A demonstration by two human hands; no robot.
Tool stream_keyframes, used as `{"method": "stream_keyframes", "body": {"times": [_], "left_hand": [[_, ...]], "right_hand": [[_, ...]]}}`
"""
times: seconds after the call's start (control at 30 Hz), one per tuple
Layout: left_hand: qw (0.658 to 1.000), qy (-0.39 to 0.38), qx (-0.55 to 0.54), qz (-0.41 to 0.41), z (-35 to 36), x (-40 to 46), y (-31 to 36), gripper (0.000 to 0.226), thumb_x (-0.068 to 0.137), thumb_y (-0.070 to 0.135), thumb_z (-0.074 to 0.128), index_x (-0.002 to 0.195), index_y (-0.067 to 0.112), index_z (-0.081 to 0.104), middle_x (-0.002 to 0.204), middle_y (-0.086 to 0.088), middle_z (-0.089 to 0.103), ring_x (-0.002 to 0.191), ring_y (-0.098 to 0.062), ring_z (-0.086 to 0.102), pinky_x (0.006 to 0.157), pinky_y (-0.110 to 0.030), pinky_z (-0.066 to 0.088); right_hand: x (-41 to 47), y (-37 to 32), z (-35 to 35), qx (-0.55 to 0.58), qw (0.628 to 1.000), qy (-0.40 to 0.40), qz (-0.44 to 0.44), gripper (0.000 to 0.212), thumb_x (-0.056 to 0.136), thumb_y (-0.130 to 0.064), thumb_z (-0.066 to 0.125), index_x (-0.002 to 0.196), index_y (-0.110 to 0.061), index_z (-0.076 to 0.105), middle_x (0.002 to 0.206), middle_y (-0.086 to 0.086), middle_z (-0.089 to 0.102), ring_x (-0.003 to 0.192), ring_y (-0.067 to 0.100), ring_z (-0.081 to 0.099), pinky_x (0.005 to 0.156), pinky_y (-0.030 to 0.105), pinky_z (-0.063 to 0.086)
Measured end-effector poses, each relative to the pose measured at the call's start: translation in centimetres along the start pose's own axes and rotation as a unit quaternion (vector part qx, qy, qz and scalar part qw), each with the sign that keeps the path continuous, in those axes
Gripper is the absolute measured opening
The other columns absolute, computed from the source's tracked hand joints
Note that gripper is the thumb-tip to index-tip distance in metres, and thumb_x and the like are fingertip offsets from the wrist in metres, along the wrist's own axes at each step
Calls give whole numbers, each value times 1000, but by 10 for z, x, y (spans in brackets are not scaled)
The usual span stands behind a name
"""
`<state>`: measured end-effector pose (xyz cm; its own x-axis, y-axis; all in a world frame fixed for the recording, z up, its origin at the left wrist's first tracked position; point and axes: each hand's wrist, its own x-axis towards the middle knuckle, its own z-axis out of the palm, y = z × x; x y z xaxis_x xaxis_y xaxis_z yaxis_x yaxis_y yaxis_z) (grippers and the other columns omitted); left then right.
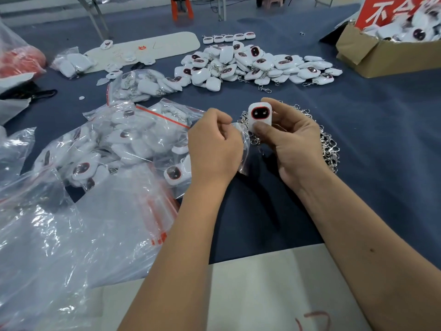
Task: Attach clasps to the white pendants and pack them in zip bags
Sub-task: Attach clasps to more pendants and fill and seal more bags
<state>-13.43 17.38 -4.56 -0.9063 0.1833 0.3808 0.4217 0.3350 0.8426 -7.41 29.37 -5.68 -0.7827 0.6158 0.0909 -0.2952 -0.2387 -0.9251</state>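
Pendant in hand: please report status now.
Right hand grips pendant, upright. Left hand pinches small clear bag beside it. Pendant not bagged yet. Clasp pile under right hand, nothing blocking.

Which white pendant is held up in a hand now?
The pendant pinched in the right hand, face toward the camera; the other pendants lie on the table or in bags.

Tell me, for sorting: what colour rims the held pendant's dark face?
Red, on the pendant; head view.
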Motion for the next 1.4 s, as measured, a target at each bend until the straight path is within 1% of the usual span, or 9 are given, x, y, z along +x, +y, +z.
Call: {"method": "stream_keyframes", "body": {"times": [0.2,0.4,0.57,0.67,0.77,0.87,1.0,1.2,1.4], "left_hand": [[990,-89,98,41,-1,-3,3,31,74,30,84,84,14,60,83,0,64,79,-23,61,76,-41,52],[986,-75,137,62,-2,-4,5,19,75,14,75,85,15,60,79,1,65,78,-25,62,75,-45,54],[967,-107,196,124,-3,-6,10,43,69,41,88,84,19,54,83,3,61,84,-24,54,77,-37,44],[953,-99,250,142,-5,-5,11,26,75,24,77,88,20,55,88,0,64,90,-28,54,81,-37,44],[974,-70,203,66,-8,-3,13,10,78,14,65,86,17,60,78,0,69,82,-28,63,78,-43,51],[990,-5,140,16,-11,-1,14,7,80,16,66,74,17,63,63,6,63,69,-18,62,69,-29,48],[997,39,69,8,-15,1,13,12,80,16,69,70,15,65,58,6,61,61,-13,59,60,-17,43],[989,42,63,129,-12,-2,19,15,83,16,68,70,13,61,59,3,60,61,-19,58,64,-41,51],[979,74,46,185,-13,-3,18,16,87,14,68,74,8,63,67,-1,63,65,-24,58,64,-47,50]], "right_hand": [[2,0,-3,38,999,29,-23,38,81,13,77,111,-10,75,100,10,79,90,20,74,80,28,59],[2,-3,-4,77,996,39,-17,26,84,5,79,104,-11,73,90,4,79,83,16,75,79,28,61],[1,-1,0,20,998,58,-11,13,97,-15,72,97,-4,65,76,6,75,58,20,70,53,29,58],[1,2,1,-52,996,63,-26,16,102,-20,66,95,-6,62,65,1,70,43,14,58,38,22,42],[2,3,0,-79,994,63,-37,5,100,-14,68,96,-10,68,75,0,71,51,10,57,45,22,42],[1,2,-1,-98,994,31,-43,19,93,-2,70,106,-15,74,82,-5,71,57,5,59,56,19,49],[-2,4,1,-115,993,-14,-26,24,88,-7,79,108,-7,66,82,10,69,51,14,62,46,25,47],[-7,5,6,-147,977,-134,-70,7,98,-8,70,102,-9,75,74,5,74,53,10,63,43,20,45],[-14,1,8,-237,937,-242,-83,39,100,7,55,90,-26,73,63,-17,64,50,-3,50,49,13,39]]}}
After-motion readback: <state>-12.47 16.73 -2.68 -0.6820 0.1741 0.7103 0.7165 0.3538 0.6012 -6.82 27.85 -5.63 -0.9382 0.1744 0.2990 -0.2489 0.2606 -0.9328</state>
